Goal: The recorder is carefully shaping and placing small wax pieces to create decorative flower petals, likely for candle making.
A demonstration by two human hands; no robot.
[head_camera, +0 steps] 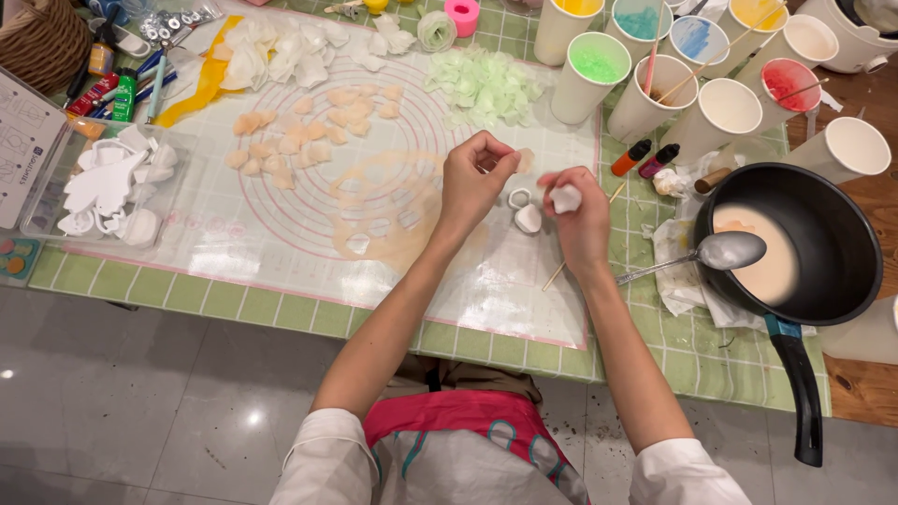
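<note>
My left hand (475,180) is raised over the clear silicone mat (281,243), fingers pinched on a small pale peach petal (525,160). My right hand (580,213) is closed around a small white petal cutter (565,197). Between the hands, on the mat, lie a white ring cutter (518,197) and a white teardrop cutter (528,219). A thin sheet of peach wax (383,210) with cut-out holes lies left of my left hand. A thin wooden stick (554,276) runs under my right wrist.
Peach petals (299,131), white petals (281,47) and green petals (482,84) lie on the mat. Several paper cups of coloured wax (599,65) stand at the back right. A black pan (814,234) with pale liquid and a spoon (720,252) sits right. A cutter tray (112,187) sits left.
</note>
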